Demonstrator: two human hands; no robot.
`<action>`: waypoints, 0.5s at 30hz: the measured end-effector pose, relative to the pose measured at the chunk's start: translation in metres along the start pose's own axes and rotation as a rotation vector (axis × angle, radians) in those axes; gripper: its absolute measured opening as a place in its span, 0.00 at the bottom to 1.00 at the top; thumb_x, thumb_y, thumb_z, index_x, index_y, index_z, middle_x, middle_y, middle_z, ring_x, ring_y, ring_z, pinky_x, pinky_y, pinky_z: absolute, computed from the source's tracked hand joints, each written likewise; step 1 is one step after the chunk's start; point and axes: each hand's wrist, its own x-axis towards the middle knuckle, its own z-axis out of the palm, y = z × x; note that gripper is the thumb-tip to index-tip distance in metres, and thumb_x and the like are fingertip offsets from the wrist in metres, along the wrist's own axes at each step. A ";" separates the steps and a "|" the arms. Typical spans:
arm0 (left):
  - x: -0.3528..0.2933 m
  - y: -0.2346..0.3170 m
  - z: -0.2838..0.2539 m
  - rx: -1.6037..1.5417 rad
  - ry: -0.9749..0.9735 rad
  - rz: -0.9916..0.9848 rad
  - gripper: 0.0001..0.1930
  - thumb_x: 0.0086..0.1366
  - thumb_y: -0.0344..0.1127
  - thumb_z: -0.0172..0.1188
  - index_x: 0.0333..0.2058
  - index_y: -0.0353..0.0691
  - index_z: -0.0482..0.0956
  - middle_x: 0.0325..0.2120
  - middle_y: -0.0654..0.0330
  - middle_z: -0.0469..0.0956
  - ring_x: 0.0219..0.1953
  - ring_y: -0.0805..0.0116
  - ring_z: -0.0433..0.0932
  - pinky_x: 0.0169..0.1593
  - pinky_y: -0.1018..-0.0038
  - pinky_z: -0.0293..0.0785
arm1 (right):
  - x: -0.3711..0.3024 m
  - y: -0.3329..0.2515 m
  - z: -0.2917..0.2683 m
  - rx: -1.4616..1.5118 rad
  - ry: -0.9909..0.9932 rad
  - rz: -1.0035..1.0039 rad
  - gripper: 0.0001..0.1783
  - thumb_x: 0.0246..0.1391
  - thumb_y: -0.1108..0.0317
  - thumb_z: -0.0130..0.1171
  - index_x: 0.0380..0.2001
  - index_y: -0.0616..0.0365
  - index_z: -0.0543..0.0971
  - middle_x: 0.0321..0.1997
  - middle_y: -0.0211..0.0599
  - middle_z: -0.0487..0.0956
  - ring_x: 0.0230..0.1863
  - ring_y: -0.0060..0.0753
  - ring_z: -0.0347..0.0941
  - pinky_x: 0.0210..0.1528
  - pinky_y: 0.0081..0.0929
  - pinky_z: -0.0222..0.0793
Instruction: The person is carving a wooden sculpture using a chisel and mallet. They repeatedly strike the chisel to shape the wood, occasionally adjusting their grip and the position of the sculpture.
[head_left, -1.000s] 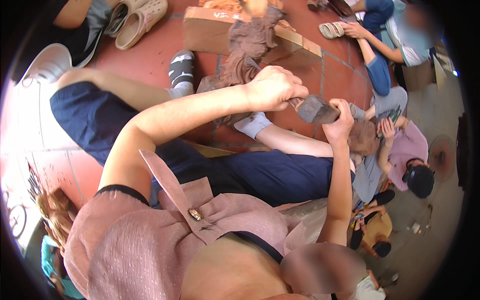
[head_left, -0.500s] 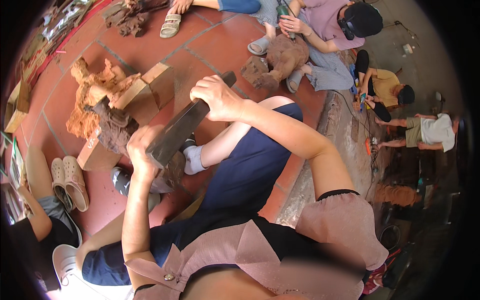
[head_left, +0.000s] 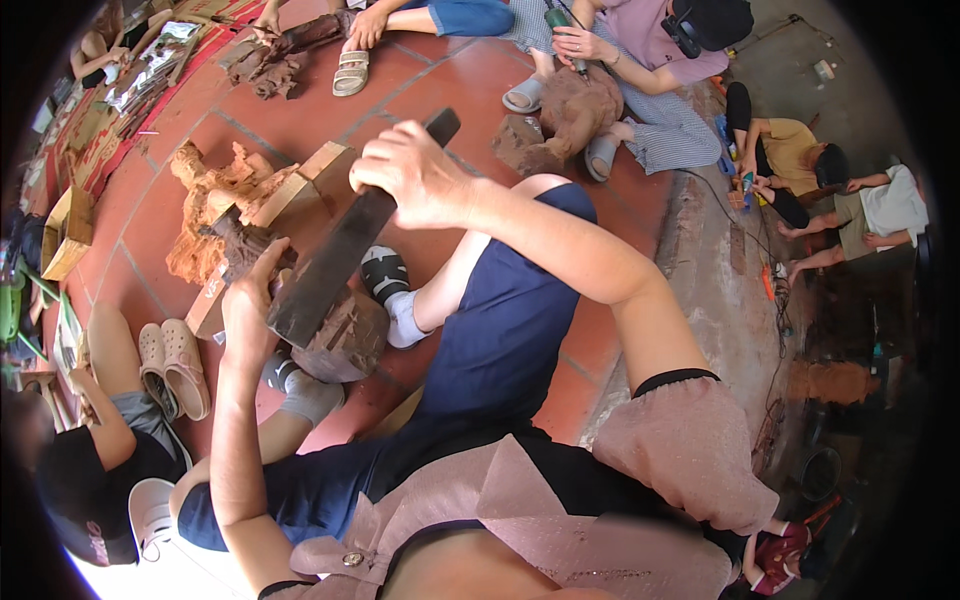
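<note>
My right hand (head_left: 415, 178) is wrapped round the upper part of a long, dark, squared wooden mallet (head_left: 335, 262), which slants down to the left. The mallet's wide end hangs beside my left hand (head_left: 250, 305). That hand is closed, and what its fingers grip is hidden. Just beyond it is a dark brown carved piece (head_left: 243, 250). A rough brown wood block (head_left: 345, 340) lies between my feet, below the mallet's end. An orange-brown wood carving (head_left: 200, 215) stands farther left, against a pale squared timber (head_left: 298, 188).
At the top a person works a green power tool (head_left: 558, 18) on a brown carving (head_left: 580, 110). Beige clogs (head_left: 180, 365) and a seated person are at left, near a wooden box (head_left: 68, 235). Cables (head_left: 775, 400) run along the ledge at right.
My view has shifted a little. Both hands and the mallet have moved left over the floor, so more of the wood block and my right foot shows.
</note>
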 end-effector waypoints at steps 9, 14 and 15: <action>-0.048 -0.070 -0.032 0.389 -0.286 0.036 0.10 0.50 0.37 0.66 0.32 0.45 0.80 0.27 0.54 0.80 0.34 0.52 0.80 0.37 0.58 0.75 | 0.071 -0.005 -0.066 -0.198 0.233 -0.179 0.15 0.28 0.77 0.59 0.27 0.50 0.76 0.27 0.36 0.75 0.37 0.45 0.72 0.45 0.41 0.61; -0.050 -0.051 -0.106 0.456 -0.213 -0.080 0.08 0.51 0.34 0.65 0.30 0.42 0.77 0.24 0.54 0.77 0.30 0.53 0.77 0.35 0.64 0.73 | 0.099 -0.013 -0.058 -0.115 0.255 -0.050 0.20 0.31 0.65 0.74 0.31 0.55 0.77 0.29 0.41 0.78 0.36 0.48 0.76 0.40 0.41 0.69; -0.051 -0.051 -0.118 0.451 -0.178 -0.061 0.09 0.51 0.35 0.66 0.30 0.41 0.77 0.25 0.53 0.77 0.32 0.54 0.77 0.36 0.65 0.72 | 0.103 -0.015 -0.053 0.008 0.185 0.057 0.21 0.32 0.66 0.73 0.32 0.56 0.76 0.31 0.43 0.78 0.37 0.48 0.76 0.41 0.40 0.70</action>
